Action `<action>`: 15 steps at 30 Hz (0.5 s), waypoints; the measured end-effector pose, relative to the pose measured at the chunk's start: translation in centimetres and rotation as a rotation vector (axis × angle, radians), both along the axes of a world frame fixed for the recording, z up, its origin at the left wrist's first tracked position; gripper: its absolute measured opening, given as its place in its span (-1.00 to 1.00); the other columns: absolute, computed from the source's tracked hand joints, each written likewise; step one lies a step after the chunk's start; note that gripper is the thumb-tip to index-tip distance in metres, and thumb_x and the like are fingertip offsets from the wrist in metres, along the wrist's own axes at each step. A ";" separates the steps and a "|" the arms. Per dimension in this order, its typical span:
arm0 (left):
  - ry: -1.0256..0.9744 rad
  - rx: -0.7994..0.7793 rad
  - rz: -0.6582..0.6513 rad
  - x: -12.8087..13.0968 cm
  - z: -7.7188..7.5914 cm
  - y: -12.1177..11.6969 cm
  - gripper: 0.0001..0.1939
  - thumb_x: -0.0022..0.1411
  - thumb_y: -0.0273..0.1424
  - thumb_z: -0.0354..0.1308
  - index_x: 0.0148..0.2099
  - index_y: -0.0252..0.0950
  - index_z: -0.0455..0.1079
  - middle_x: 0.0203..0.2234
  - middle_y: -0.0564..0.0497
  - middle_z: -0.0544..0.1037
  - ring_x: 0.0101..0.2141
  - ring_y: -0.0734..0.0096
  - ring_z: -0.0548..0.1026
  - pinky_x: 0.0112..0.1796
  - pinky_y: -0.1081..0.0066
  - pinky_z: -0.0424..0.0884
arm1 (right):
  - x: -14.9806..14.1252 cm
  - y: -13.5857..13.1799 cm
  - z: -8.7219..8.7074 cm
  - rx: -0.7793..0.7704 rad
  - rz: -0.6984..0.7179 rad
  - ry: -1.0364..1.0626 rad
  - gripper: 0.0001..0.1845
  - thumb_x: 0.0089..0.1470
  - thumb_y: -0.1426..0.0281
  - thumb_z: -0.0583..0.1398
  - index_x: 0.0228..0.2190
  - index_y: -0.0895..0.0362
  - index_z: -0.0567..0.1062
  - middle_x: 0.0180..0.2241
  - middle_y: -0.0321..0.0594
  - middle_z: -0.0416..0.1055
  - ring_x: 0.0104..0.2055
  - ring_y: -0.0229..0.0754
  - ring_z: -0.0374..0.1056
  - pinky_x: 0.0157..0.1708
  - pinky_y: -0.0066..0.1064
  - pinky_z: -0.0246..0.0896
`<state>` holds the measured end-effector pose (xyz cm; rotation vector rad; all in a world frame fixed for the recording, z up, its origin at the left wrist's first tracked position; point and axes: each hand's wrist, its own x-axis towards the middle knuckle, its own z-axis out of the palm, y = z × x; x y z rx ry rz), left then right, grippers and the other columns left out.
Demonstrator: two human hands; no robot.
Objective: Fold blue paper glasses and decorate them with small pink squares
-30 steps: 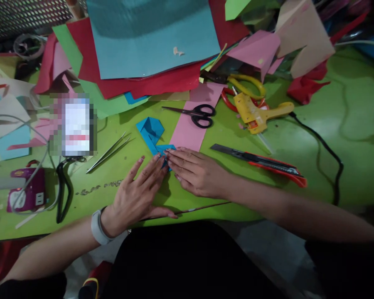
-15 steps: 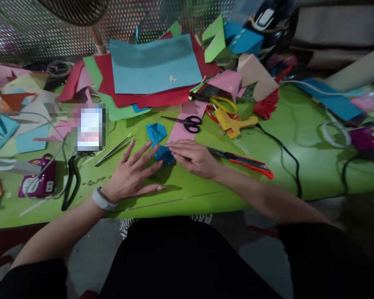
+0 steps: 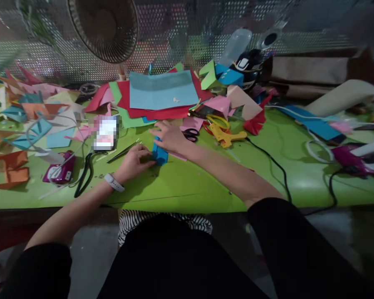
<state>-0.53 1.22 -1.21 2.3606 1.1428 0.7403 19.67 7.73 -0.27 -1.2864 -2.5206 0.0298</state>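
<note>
A folded piece of blue paper [image 3: 160, 155] lies on the green table between my hands. My left hand [image 3: 135, 162], with a pale wristband, has its thumb and fingers closed at the paper's left edge. Over the paper's upper end reaches my right hand [image 3: 170, 136], its fingers spread to the left and partly covering the paper. Black-handled scissors [image 3: 191, 134] lie just right of my right hand, their blades hidden. Metal tweezers [image 3: 123, 151] rest beyond my left hand. A pink paper strip [image 3: 178, 155] shows partly under my right wrist.
A yellow glue gun [image 3: 226, 135] with a black cord lies to the right. Stacked coloured sheets [image 3: 163, 93] stand behind. On the left are a phone [image 3: 106, 133], a purple power block [image 3: 60, 168] and many paper pieces. A fan [image 3: 104, 29] stands at the back.
My right hand has moved up and left across the blue paper, and its fingers have spread. My left hand has gone from spread flat to closed at the paper's edge. The camera view has tilted up.
</note>
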 end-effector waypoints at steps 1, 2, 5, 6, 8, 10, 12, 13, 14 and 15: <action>-0.030 -0.019 -0.020 -0.3 0.4 0.0 -0.88 0.22 -0.32 0.26 -0.23 -0.23 0.54 -0.27 -0.08 0.50 -0.25 0.30 0.49 -0.20 0.25 0.49 | -0.1 0.3 0.0 -0.004 -0.008 0.010 -0.68 0.20 0.43 0.14 -0.10 0.26 0.61 0.00 0.09 0.48 0.02 0.11 0.32 -0.06 -0.12 0.24; -0.041 -0.016 -0.032 -0.7 1.0 0.0 -0.90 0.22 -0.36 0.25 -0.22 -0.22 0.55 -0.25 -0.07 0.51 -0.23 0.31 0.50 -0.17 0.25 0.49 | 0.1 0.5 0.1 -0.002 -0.025 0.050 -0.69 0.23 0.44 0.10 -0.18 0.24 0.63 -0.06 0.07 0.50 -0.02 0.07 0.35 -0.09 -0.15 0.25; 0.009 0.118 -0.024 -2.3 2.9 -0.1 -0.83 0.24 -0.47 0.17 -0.22 -0.19 0.59 -0.14 -0.08 0.54 -0.09 0.25 0.50 -0.06 0.17 0.47 | 2.3 0.2 0.5 0.043 -0.068 0.333 -0.68 0.29 0.37 0.08 -0.19 0.17 0.63 -0.13 -0.04 0.53 -0.10 -0.05 0.42 -0.11 -0.22 0.31; 0.038 0.182 -0.008 -2.8 3.3 -0.1 -0.80 0.25 -0.49 0.14 -0.23 -0.19 0.60 -0.10 -0.10 0.54 -0.07 0.22 0.50 -0.05 0.14 0.47 | 3.3 -0.3 0.6 0.057 -0.050 0.438 -0.70 0.28 0.34 0.11 -0.17 0.14 0.63 -0.14 -0.07 0.55 -0.11 -0.07 0.44 -0.10 -0.23 0.34; 0.083 0.259 0.007 -3.7 3.6 -0.1 -0.75 0.29 -0.49 0.08 -0.23 -0.20 0.61 -0.04 -0.12 0.55 -0.07 0.19 0.51 -0.07 0.13 0.49 | 5.1 -1.8 0.5 0.110 -0.018 0.557 -0.74 0.26 0.32 0.15 -0.19 0.12 0.63 -0.16 -0.10 0.57 -0.12 -0.09 0.47 -0.06 -0.20 0.38; 0.106 0.276 0.009 -4.3 3.1 0.0 -0.73 0.32 -0.47 0.05 -0.21 -0.22 0.61 0.00 -0.13 0.55 -0.08 0.21 0.53 -0.10 0.17 0.53 | 6.4 -3.8 -0.1 0.134 -0.019 0.589 -0.76 0.24 0.32 0.17 -0.20 0.08 0.63 -0.16 -0.12 0.58 -0.12 -0.08 0.49 -0.07 -0.16 0.43; 0.142 0.291 -0.007 -4.7 2.3 0.1 -0.71 0.34 -0.46 0.02 -0.18 -0.23 0.60 0.03 -0.13 0.55 -0.08 0.24 0.56 -0.10 0.18 0.55 | 7.0 -5.9 -0.9 0.121 -0.011 0.593 -0.75 0.24 0.35 0.14 -0.16 0.08 0.62 -0.13 -0.10 0.57 -0.08 -0.08 0.49 -0.10 -0.15 0.47; 0.167 0.305 -0.029 -4.8 1.9 0.1 -0.71 0.35 -0.46 0.01 -0.16 -0.23 0.60 0.05 -0.13 0.55 -0.07 0.24 0.57 -0.09 0.18 0.55 | 7.2 -6.9 -1.3 0.117 0.005 0.587 -0.74 0.24 0.36 0.13 -0.14 0.08 0.61 -0.11 -0.09 0.56 -0.06 -0.08 0.49 -0.12 -0.16 0.48; 0.188 0.323 -0.060 -4.9 1.6 0.2 -0.70 0.36 -0.47 0.00 -0.14 -0.23 0.59 0.06 -0.13 0.56 -0.07 0.23 0.58 -0.09 0.17 0.56 | 7.4 -7.7 -1.6 0.113 0.020 0.578 -0.73 0.23 0.36 0.13 -0.11 0.09 0.59 -0.09 -0.08 0.54 -0.09 -0.09 0.49 -0.14 -0.19 0.49; 0.201 0.339 -0.090 -4.9 1.3 0.2 -0.69 0.37 -0.47 -0.02 -0.12 -0.23 0.58 0.06 -0.12 0.56 -0.06 0.22 0.58 -0.08 0.16 0.56 | 7.6 -8.3 -1.8 0.112 0.032 0.570 -0.72 0.22 0.35 0.14 -0.10 0.09 0.58 -0.09 -0.08 0.53 -0.16 -0.12 0.51 -0.19 -0.22 0.50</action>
